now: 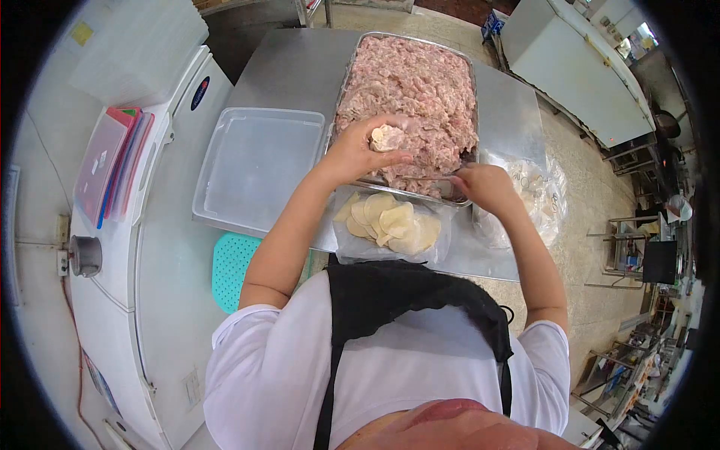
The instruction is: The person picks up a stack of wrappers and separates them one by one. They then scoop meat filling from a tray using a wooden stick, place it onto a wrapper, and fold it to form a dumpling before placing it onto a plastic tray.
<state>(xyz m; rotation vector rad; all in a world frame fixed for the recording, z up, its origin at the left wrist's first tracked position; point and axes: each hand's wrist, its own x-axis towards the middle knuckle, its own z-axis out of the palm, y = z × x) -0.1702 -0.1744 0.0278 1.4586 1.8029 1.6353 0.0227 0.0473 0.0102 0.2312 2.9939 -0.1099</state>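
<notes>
A metal tray (pixel 477 105) full of pinkish ground meat (pixel 409 86) lies on the steel table. Over its near left part, my left hand (pixel 358 154) is closed around a partly filled dumpling (pixel 387 138) in a pale wrapper. My right hand (pixel 487 186), at the tray's near right corner, grips the handle of a thin flat spreader (pixel 427 178). The spreader's blade points left along the meat's near edge; its tip is hard to make out. Closer to my body, a loose pile of round dough wrappers (pixel 396 223) rests on a plastic sheet (pixel 351 247).
Left of the tray stands a translucent plastic container (pixel 262 169). Clear plastic bags (pixel 529 199) lie on the right. A white refrigerator (pixel 176 247) borders the left side, with a turquoise perforated basket (pixel 231 270) below the table. A white chest freezer (pixel 577 67) stands across the floor.
</notes>
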